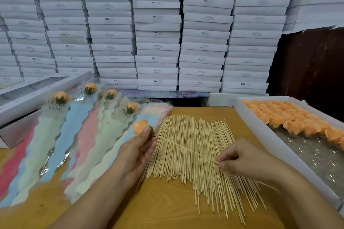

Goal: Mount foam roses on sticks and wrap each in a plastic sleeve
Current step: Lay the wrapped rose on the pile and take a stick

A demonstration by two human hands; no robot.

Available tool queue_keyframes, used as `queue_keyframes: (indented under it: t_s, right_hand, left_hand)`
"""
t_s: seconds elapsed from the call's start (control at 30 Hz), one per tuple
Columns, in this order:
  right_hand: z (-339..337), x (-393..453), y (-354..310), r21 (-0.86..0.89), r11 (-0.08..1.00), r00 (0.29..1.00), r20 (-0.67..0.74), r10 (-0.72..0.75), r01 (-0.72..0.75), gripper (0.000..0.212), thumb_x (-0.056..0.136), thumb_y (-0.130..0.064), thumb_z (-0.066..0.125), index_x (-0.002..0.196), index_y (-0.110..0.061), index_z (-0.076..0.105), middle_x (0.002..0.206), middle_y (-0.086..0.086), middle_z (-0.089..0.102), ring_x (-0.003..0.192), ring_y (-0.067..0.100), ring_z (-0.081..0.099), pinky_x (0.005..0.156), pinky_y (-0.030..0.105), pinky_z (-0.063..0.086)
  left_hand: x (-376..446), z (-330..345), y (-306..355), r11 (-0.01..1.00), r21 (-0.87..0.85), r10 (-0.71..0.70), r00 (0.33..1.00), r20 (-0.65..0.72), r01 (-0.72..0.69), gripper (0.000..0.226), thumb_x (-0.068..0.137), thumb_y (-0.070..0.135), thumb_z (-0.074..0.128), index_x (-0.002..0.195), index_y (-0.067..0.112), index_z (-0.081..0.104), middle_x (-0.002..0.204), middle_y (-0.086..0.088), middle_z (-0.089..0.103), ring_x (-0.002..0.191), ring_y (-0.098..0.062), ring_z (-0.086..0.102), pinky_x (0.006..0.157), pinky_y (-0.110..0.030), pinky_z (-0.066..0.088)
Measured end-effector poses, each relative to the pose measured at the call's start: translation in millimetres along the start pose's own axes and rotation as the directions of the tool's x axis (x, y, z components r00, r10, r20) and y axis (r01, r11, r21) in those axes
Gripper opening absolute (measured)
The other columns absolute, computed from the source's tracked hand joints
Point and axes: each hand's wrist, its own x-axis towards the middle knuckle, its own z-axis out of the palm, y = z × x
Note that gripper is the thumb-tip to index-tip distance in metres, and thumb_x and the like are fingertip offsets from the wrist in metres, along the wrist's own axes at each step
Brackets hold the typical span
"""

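My left hand [138, 147] grips foam rose [142, 128], frame centre-left, green base facing right. My right hand [242, 158] pinches stick [186, 148] at lower-right end. Stick axis runs up-left, tip at rose base. Judgement: push along axis seats rose.

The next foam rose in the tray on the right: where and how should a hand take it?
Take a front-row foam rose by its rounded petal head, fingers coming down from above. The blooms sit packed together inside the tray, so their sides are crowded and only the tops are free. The right hand sits nearest.
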Motion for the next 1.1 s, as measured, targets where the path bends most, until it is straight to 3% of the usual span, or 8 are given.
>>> queue_keyframes:
  t_s: [0.2,0.43,0.67,0.73,0.83,0.93,1.1]
  right_hand:
    - [1,0,0,-0.021,1.000,1.000,0.018,-0.001,0.002,0.015,0.089,-0.011,0.070,0.086,-0.018,0.082,0.071,-0.012,0.074,0.061,-0.001,0.058,0.063,0.020,0.049]
    - [3,2,1,-0.018,1.000,1.000,0.024,-0.015,0.016,0.016,0.089,-0.011,0.069,0.084,-0.017,0.082,0.063,-0.010,0.070,0.056,0.002,0.052,0.059,0.022,0.045]
    - [11,4,1,-0.014,0.999,0.999,0.013,-0.037,0.038,0.026,0.089,-0.010,0.067,0.071,-0.025,0.079,0.056,-0.012,0.064,0.053,0.004,0.050,0.057,0.023,0.042]
    - [13,6,1,-0.028,0.998,0.999,-0.013,-0.049,0.048,0.021,0.090,-0.012,0.068,0.078,-0.025,0.079,0.059,-0.014,0.067,0.054,0.000,0.055,0.059,0.022,0.046]
    - [16,8,1,-0.031,0.998,0.996,-0.075,-0.055,0.053,0.010,0.091,-0.018,0.070,0.088,-0.025,0.077,0.068,-0.009,0.072,0.064,0.003,0.065,0.065,0.021,0.052]
    - [18,9,2,-0.002,0.998,0.989,-0.138,-0.055,0.055,0.009,0.087,-0.021,0.075,0.079,-0.025,0.074,0.067,-0.007,0.071,0.062,0.003,0.064,0.061,0.019,0.050]
    - [18,11,2,0.047,0.998,0.976,-0.216,-0.018,0.029,0.011,0.079,-0.024,0.083,0.074,-0.022,0.074,0.071,0.000,0.073,0.061,0.007,0.065,0.061,0.025,0.052]
  left_hand:
    - [0,1,0,1.000,0.009,-0.003,1.000,-0.005,0.003,0.031,0.073,0.014,0.074,0.098,-0.003,0.070,0.089,-0.016,0.075,0.074,-0.017,0.074,0.061,-0.023,0.061]
    - [-2,2,-1,1.000,0.028,0.003,1.000,0.015,-0.003,0.026,0.075,0.014,0.073,0.094,-0.003,0.072,0.091,-0.017,0.074,0.074,-0.016,0.074,0.065,-0.024,0.062]
    - [-4,3,-1,0.998,0.051,-0.024,0.999,0.034,0.022,0.015,0.077,0.014,0.072,0.074,0.003,0.081,0.091,-0.017,0.075,0.075,-0.016,0.074,0.067,-0.024,0.062]
    - [-4,3,-1,0.999,0.047,-0.023,0.999,0.030,0.021,0.014,0.077,0.014,0.072,0.074,0.003,0.081,0.092,-0.017,0.075,0.075,-0.016,0.074,0.066,-0.024,0.062]
    - [-5,4,0,1.000,0.024,-0.019,1.000,0.015,0.019,0.016,0.077,0.012,0.072,0.082,-0.001,0.078,0.093,-0.019,0.074,0.076,-0.018,0.073,0.066,-0.025,0.063]
    - [-5,4,1,1.000,0.005,-0.007,1.000,-0.009,0.008,0.024,0.076,0.013,0.073,0.094,-0.003,0.071,0.091,-0.018,0.074,0.074,-0.017,0.074,0.065,-0.024,0.062]
    - [-5,3,1,1.000,0.000,-0.004,1.000,-0.018,0.004,0.027,0.074,0.014,0.074,0.096,-0.002,0.070,0.086,-0.015,0.075,0.071,-0.016,0.074,0.062,-0.024,0.062]
